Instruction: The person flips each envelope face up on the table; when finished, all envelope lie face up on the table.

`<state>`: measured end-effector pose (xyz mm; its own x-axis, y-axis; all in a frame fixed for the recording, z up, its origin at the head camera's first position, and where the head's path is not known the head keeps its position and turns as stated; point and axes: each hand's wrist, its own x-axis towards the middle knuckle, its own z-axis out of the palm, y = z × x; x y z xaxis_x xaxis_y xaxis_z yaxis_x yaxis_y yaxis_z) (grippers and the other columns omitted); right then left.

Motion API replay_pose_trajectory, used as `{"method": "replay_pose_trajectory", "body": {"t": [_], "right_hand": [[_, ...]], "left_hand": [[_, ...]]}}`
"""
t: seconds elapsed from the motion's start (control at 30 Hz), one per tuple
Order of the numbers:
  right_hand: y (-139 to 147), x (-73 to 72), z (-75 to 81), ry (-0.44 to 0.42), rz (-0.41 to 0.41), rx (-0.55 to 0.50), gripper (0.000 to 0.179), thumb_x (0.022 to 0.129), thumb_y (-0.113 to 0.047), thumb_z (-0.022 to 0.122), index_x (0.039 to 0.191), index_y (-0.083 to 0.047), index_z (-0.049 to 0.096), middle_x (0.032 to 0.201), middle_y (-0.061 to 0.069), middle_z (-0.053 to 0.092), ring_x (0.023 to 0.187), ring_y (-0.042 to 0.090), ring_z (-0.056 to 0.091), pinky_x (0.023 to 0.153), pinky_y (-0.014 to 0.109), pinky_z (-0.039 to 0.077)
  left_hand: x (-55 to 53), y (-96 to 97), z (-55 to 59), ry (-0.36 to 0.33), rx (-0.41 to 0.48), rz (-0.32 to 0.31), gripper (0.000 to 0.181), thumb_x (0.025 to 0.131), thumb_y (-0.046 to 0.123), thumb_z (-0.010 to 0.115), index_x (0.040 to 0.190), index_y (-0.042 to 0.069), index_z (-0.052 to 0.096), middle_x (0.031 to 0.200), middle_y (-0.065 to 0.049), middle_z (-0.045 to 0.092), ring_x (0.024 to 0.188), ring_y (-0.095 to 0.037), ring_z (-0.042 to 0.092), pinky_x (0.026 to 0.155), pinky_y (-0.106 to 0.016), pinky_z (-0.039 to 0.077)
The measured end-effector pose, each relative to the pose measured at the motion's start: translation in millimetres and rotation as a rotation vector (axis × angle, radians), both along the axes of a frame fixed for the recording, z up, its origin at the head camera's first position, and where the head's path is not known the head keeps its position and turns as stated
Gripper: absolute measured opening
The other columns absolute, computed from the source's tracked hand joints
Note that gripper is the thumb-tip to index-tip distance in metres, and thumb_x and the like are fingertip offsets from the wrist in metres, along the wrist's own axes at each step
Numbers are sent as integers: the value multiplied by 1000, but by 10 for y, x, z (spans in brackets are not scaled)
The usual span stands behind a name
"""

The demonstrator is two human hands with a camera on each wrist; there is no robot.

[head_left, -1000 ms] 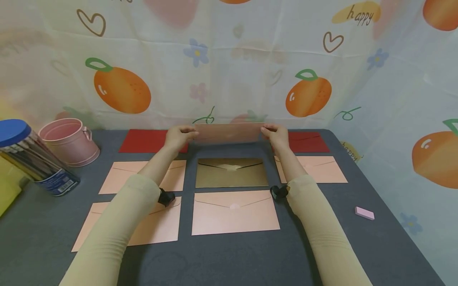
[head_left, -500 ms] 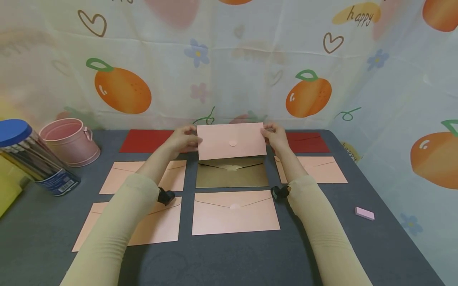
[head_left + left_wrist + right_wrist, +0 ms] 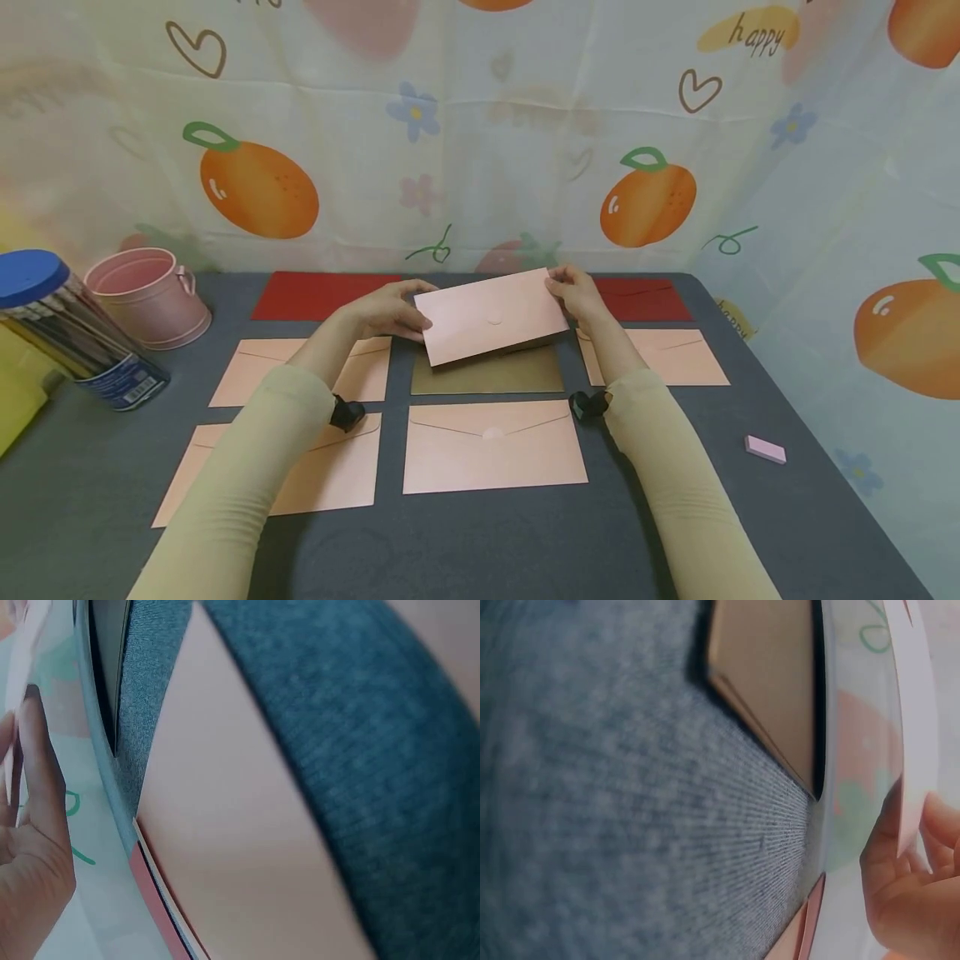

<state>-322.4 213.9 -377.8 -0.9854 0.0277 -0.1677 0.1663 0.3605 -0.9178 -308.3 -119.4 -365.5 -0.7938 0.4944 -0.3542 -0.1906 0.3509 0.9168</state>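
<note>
A pink envelope [image 3: 491, 321] is held up tilted above the table, its left end lower than its right. My left hand [image 3: 388, 310] pinches its left edge; the left wrist view also catches this hand [image 3: 36, 855] at the frame's edge. At the upper right corner, my right hand [image 3: 577, 292] pinches it between thumb and fingers. The right wrist view shows the envelope [image 3: 919, 720] edge-on in that hand [image 3: 907, 900]. Beneath lies a gold envelope [image 3: 498, 375], its upper part hidden by the raised one.
Pink envelopes [image 3: 495, 450] [image 3: 660, 354] and red envelopes [image 3: 322, 296] [image 3: 645, 298] lie in rows on the grey table [image 3: 450, 550]. A pink bucket [image 3: 146, 300] and a blue-lidded jar [image 3: 75, 333] stand at left. A small pink block [image 3: 765, 450] lies right.
The pink envelope, seen almost edge-on at first, has turned its front towards me, then tipped with its left end down. My left hand has lowered slightly with it.
</note>
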Motion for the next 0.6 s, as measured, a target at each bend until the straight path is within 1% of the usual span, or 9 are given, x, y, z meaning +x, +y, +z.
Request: {"method": "replay_pose_trajectory", "body": {"t": [0.03,0.13,0.17,0.27,0.33,0.4,0.5,0.57,0.6], "right_hand": [[2,5,3,0,7,2,31,102,-26,53,130,-12,52,96,-1,48,78,13,49,65,25,43],[5,14,9,15,42,11,33,103,-25,53,131,-10,52,97,-2,48,75,11,49,64,24,43],[4,15,10,27,57,12,33,102,-24,53,131,-9,53,95,-1,48,72,11,47,62,23,41],[-6,16,9,52,118,24,33,102,-23,54,131,-7,53,85,-3,48,63,10,43,59,23,39],[-26,24,10,47,159,25,32,102,-23,55,130,-8,55,77,-3,47,58,10,40,56,24,37],[-51,35,16,35,189,35,32,101,-25,56,129,-10,56,75,-4,46,58,11,39,56,24,36],[-84,54,30,22,206,47,33,100,-30,57,129,-13,59,85,-3,51,66,12,45,59,24,40],[-86,57,35,26,208,56,36,100,-34,58,129,-13,59,97,-1,55,74,12,49,64,24,44],[-84,57,36,25,206,53,39,99,-36,58,130,-13,59,102,-1,56,77,12,51,65,24,46]], "left_hand": [[3,3,5,2,-11,-19,71,90,1,65,152,14,33,100,-9,57,81,-13,67,79,-29,61],[5,36,26,10,-48,-85,61,91,7,66,146,8,40,108,-8,57,84,-12,66,79,-27,60],[6,54,36,13,-57,-109,57,91,9,65,143,7,43,109,-6,58,85,-12,66,79,-27,59],[8,132,60,4,-72,-162,44,93,13,63,135,4,51,106,-2,64,86,-12,65,79,-27,57],[17,187,74,13,-88,-190,43,94,15,62,134,5,52,105,0,65,87,-12,65,80,-27,56],[28,236,73,11,-93,-206,43,93,15,61,134,4,52,106,0,66,88,-13,66,81,-28,56],[45,284,55,19,-99,-216,42,92,15,62,132,5,53,104,-1,67,86,-15,67,79,-30,57],[54,295,38,8,-78,-211,35,92,12,62,125,5,54,99,-1,66,82,-15,66,75,-31,57],[58,294,34,7,-65,-202,30,93,11,61,121,5,53,94,0,64,78,-15,64,72,-30,56]]}}
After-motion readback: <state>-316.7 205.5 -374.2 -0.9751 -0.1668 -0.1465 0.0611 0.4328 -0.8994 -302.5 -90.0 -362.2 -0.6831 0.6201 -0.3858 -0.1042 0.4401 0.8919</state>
